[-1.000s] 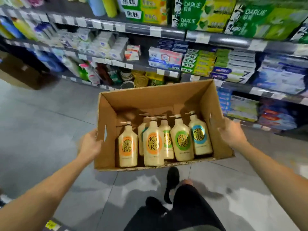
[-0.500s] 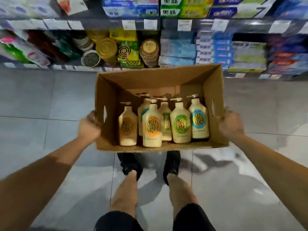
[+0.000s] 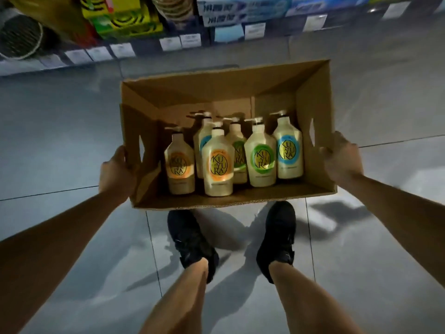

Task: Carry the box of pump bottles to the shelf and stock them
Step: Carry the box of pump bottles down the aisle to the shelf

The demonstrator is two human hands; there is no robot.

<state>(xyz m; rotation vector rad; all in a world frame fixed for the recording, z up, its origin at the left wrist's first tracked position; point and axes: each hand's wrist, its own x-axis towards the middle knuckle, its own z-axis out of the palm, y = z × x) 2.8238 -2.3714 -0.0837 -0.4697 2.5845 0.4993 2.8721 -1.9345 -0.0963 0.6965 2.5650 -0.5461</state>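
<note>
An open cardboard box is held low in front of me, above the grey tiled floor. Inside stand several cream pump bottles with round orange, green and blue labels, grouped toward the near wall. My left hand grips the box's left wall near its handle slot. On the opposite side my right hand clasps the right wall by its slot. The bottom shelf with white price tags runs across the top of the view, just beyond the box.
My two legs and black shoes stand directly under the box's near edge. The bottom shelf holds yellow and green coil packs at the left and blue boxes at the right. Open floor lies to both sides.
The view has tilted down and the box has sunk lower toward the floor, close to the bottom shelf. Both hands keep the same hold on its sides.
</note>
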